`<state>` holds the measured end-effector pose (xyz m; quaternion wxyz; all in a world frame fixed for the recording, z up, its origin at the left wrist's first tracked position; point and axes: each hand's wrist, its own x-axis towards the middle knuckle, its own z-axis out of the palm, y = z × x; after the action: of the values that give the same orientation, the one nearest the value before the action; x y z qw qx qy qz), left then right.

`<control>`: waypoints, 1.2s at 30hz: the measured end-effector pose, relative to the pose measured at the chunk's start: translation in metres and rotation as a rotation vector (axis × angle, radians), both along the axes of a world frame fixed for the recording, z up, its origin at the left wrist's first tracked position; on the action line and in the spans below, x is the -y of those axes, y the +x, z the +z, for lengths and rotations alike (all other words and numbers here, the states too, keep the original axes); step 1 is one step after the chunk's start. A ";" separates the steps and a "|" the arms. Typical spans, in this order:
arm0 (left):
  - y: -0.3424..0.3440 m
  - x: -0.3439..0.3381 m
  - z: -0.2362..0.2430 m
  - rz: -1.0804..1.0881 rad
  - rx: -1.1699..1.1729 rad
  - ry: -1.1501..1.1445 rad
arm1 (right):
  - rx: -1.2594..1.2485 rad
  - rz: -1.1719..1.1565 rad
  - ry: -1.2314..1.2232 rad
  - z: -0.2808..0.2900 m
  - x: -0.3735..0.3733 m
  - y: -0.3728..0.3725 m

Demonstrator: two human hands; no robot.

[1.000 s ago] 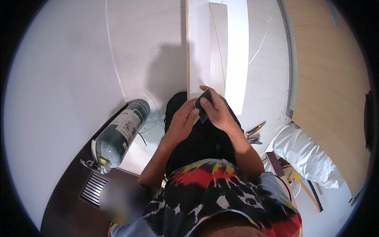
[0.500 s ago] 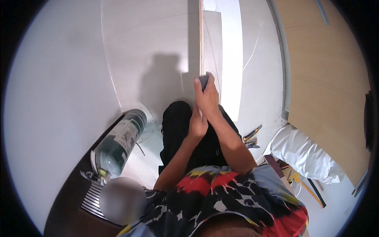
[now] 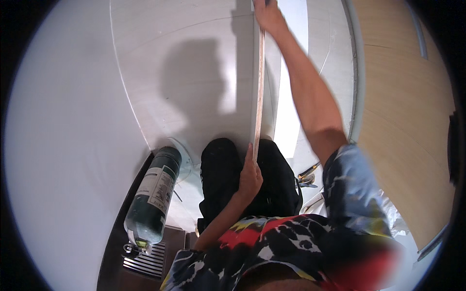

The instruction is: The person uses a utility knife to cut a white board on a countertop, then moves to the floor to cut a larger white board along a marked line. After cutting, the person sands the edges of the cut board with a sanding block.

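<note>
A long narrow board [image 3: 260,92] stands on edge between my legs and runs away from me, its layered plywood edge facing up. My left hand [image 3: 250,180] is closed round the near end, thumb along the side. Far up the board, at the top of the view, my right hand [image 3: 270,18] grips a small dark grey block [image 3: 267,2] against the upper edge. The picture's border cuts off part of that hand and the block. My right arm is stretched out; the left stays bent close to my body.
A dark green gas cylinder [image 3: 154,194] lies at the left beside a slatted vent [image 3: 144,262]. A white strip [image 3: 291,111] lies right of the board. Hand tools, among them a yellow-black cutter [image 3: 309,170], lie by my right knee. A wooden panel [image 3: 403,106] borders the right.
My right hand has slid the block far along the board's edge, away from me, from near my left hand. The right arm has straightened. My left hand has dropped slightly toward me.
</note>
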<state>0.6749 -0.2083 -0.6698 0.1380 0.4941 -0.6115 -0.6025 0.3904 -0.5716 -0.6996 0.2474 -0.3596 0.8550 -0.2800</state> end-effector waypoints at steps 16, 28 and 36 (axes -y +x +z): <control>-0.012 -0.008 0.003 -0.019 0.052 -0.031 | -0.069 0.059 0.008 -0.003 0.130 -0.088; -0.006 -0.006 -0.003 -0.014 0.068 0.031 | -0.030 0.013 0.075 -0.004 -0.010 0.008; 0.004 -0.009 -0.007 0.013 0.100 -0.010 | -0.014 0.080 0.135 -0.032 0.075 -0.027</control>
<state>0.6786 -0.1994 -0.6769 0.1137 0.5266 -0.6175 -0.5731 0.3637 -0.6469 -0.7318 0.2760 -0.3779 0.8586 -0.2090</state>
